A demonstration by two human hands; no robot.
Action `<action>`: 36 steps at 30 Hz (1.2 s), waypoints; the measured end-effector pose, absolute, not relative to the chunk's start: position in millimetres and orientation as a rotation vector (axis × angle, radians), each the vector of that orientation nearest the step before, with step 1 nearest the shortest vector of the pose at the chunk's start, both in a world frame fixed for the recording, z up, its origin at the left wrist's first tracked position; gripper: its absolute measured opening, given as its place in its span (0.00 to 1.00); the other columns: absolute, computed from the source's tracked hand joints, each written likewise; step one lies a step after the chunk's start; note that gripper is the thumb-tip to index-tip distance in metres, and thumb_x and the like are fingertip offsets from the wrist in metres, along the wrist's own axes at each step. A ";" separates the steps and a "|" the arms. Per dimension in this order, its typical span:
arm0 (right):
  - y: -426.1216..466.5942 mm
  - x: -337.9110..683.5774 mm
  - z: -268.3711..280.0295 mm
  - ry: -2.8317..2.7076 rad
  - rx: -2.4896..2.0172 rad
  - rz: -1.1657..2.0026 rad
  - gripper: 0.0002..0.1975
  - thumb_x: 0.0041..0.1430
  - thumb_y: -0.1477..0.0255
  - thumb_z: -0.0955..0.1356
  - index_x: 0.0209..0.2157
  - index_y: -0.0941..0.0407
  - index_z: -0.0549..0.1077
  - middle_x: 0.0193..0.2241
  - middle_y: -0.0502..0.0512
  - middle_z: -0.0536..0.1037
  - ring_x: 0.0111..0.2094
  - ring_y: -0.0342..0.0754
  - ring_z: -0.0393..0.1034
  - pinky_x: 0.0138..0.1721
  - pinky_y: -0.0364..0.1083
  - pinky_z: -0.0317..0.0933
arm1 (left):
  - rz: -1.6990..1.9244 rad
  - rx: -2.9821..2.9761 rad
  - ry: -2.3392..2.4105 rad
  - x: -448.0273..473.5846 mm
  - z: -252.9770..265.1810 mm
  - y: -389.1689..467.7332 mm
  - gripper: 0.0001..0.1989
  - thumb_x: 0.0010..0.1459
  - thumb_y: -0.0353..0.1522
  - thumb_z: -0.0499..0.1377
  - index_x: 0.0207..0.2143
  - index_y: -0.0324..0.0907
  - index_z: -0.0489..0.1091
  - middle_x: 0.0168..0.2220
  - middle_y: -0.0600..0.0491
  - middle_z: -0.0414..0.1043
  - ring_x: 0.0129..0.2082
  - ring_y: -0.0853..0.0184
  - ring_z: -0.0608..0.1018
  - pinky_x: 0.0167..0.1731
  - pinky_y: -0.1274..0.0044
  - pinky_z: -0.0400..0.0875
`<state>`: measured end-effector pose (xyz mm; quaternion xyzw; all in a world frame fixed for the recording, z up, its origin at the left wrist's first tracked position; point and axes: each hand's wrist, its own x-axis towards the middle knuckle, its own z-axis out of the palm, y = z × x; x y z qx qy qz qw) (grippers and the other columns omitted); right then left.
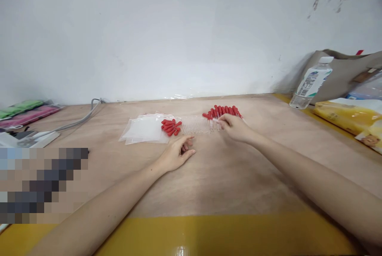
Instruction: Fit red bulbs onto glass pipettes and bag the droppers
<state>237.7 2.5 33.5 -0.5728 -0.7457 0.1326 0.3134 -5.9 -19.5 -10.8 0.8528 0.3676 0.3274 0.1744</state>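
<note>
My right hand [234, 127] is closed, fingertips pinched on the pale stem of what looks like a red-bulbed dropper [206, 116], its bulb pointing left. Just behind it lies a row of similar red-topped droppers [225, 110], partly covered by the hand. Thin clear tubes [193, 125] are lined up side by side in the middle. To their left is a small heap of loose red rubber bulbs [171, 127], at the edge of clear plastic bags [146, 128]. My left hand [176, 153] rests near the tubes, empty, thumb and fingers apart.
A water bottle [312, 83] stands at the right beside a grey bag [343, 69] and a yellow packet [349, 117]. On the left are green and pink packages [30, 115] and a grey cable [79, 121]. Yellow tape [191, 234] covers the table's front edge.
</note>
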 end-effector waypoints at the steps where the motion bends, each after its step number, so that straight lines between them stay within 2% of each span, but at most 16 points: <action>1: 14.0 242.3 35.7 -1.866 -1.586 0.347 0.09 0.57 0.70 0.60 0.29 0.58 0.69 0.26 0.54 0.73 0.26 0.44 0.64 0.27 0.41 0.54 | 0.908 2.447 1.042 -5.8 -10.6 -19.2 0.17 0.54 0.33 0.57 0.47 0.40 0.65 0.33 0.51 0.69 0.27 0.71 0.70 0.28 0.78 0.68; 5: 48.4 245.4 39.2 -1.644 -1.860 0.254 0.12 0.54 0.70 0.60 0.24 0.58 0.71 0.24 0.56 0.74 0.27 0.47 0.67 0.26 0.42 0.53 | 0.843 2.537 1.070 -5.2 -8.2 -19.9 0.10 0.55 0.33 0.55 0.39 0.40 0.70 0.28 0.52 0.67 0.27 0.70 0.69 0.28 0.77 0.66; 10: 58.9 223.8 29.0 -1.544 -2.054 -0.015 0.13 0.56 0.68 0.59 0.33 0.57 0.72 0.32 0.60 0.75 0.34 0.53 0.69 0.28 0.45 0.54 | 0.828 2.533 1.038 -5.6 -7.1 -21.2 0.10 0.55 0.33 0.55 0.38 0.40 0.71 0.31 0.51 0.68 0.28 0.70 0.70 0.29 0.77 0.66; 15: 59.0 210.3 14.4 -1.662 -1.991 -0.159 0.14 0.57 0.71 0.58 0.40 0.59 0.70 0.33 0.60 0.75 0.35 0.52 0.68 0.33 0.46 0.54 | 0.821 2.522 1.013 -5.7 -6.6 -21.6 0.09 0.56 0.32 0.54 0.38 0.40 0.71 0.33 0.51 0.69 0.29 0.70 0.71 0.31 0.77 0.67; 20: 55.5 205.8 7.5 -1.852 -1.901 -0.245 0.13 0.57 0.75 0.57 0.35 0.60 0.71 0.34 0.60 0.75 0.38 0.50 0.67 0.39 0.48 0.49 | 0.811 2.509 1.009 -4.7 -5.1 -22.5 0.09 0.56 0.32 0.54 0.36 0.40 0.71 0.34 0.50 0.69 0.29 0.70 0.71 0.31 0.77 0.68; 24: 53.2 204.2 6.2 -1.877 -1.918 -0.253 0.12 0.56 0.74 0.58 0.32 0.59 0.73 0.32 0.61 0.75 0.34 0.50 0.67 0.38 0.50 0.47 | 0.808 2.508 1.001 -4.6 -4.9 -22.5 0.08 0.56 0.32 0.54 0.36 0.40 0.71 0.34 0.50 0.69 0.31 0.69 0.72 0.32 0.76 0.69; 31: 50.3 206.9 5.1 -1.879 -1.875 -0.258 0.16 0.58 0.70 0.57 0.33 0.56 0.75 0.30 0.58 0.75 0.32 0.49 0.66 0.39 0.51 0.44 | 0.812 2.515 1.008 -4.5 -4.0 -23.3 0.08 0.56 0.32 0.54 0.36 0.40 0.71 0.34 0.50 0.69 0.30 0.70 0.71 0.32 0.77 0.68; 36: 41.1 204.9 2.7 -2.021 -1.657 -0.322 0.16 0.58 0.69 0.58 0.33 0.55 0.76 0.31 0.56 0.75 0.33 0.48 0.65 0.38 0.49 0.43 | 0.815 2.514 0.998 -4.2 -3.8 -23.7 0.08 0.56 0.32 0.54 0.36 0.40 0.71 0.34 0.50 0.69 0.30 0.70 0.71 0.32 0.77 0.68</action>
